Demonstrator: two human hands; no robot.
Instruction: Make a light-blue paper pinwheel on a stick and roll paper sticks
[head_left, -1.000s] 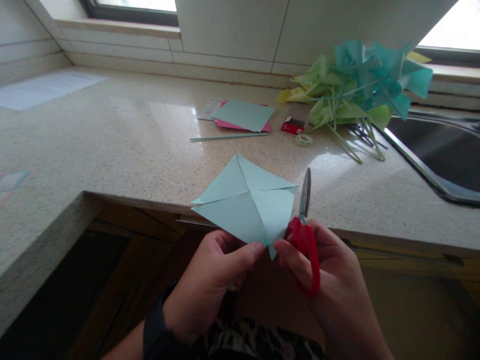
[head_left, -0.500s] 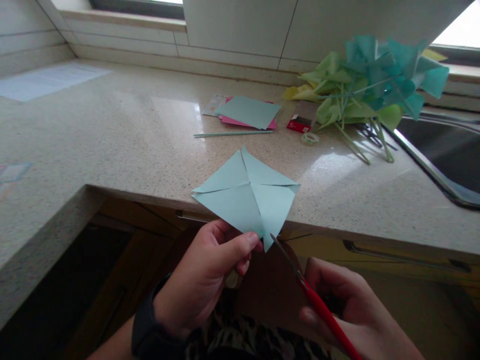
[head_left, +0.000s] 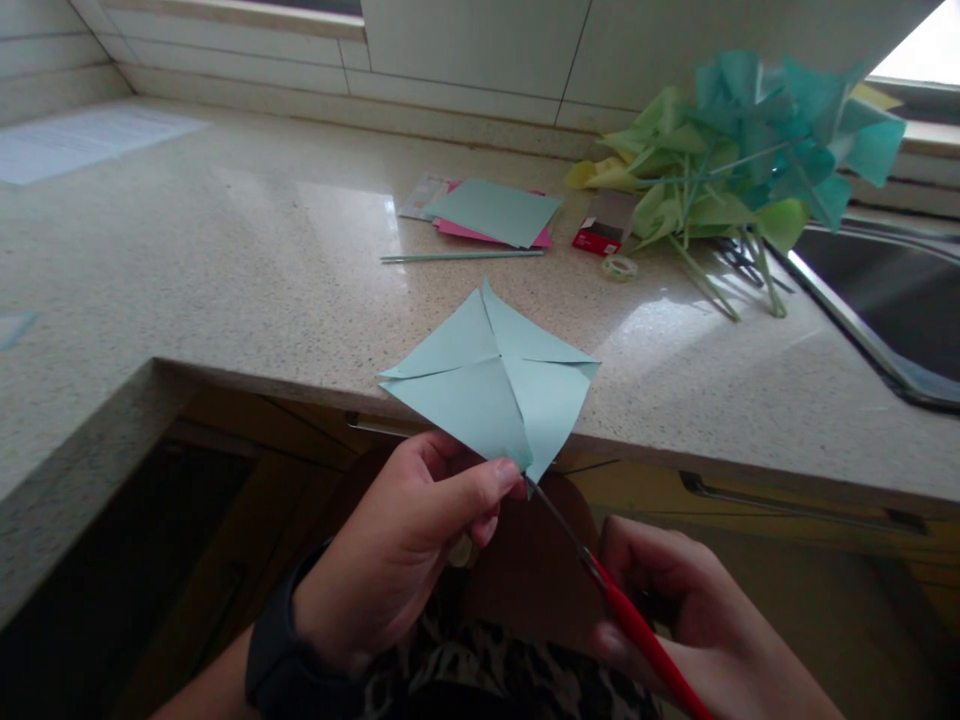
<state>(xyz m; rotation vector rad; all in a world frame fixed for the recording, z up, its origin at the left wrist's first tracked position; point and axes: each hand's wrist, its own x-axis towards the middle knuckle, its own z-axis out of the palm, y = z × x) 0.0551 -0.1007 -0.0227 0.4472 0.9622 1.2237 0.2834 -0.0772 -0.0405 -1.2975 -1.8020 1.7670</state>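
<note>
A light blue-green square of paper (head_left: 465,400), slit from its corners toward the centre, lies turned like a diamond over the counter's front edge. My left hand (head_left: 420,535) pinches its near corner between thumb and fingers. In my right hand (head_left: 675,600) are scissors (head_left: 637,630) with red handles. Their narrow tips touch the paper's near corner, right beside my left thumb. The blades look closed or nearly so. Most of the right fingers are hidden behind the handle.
Behind the paper lie thin sticks (head_left: 461,257), a stack of coloured sheets (head_left: 499,212), a small red box (head_left: 598,238) and a tape roll (head_left: 619,268). Paper pinwheels (head_left: 750,170) lie at the back right beside the sink (head_left: 892,310). A printed sheet (head_left: 90,140) rests far left.
The scissor tips have moved slightly left along the near corner, closer to my left thumb. My left hand keeps its pinch. The whole view has shifted a little.
</note>
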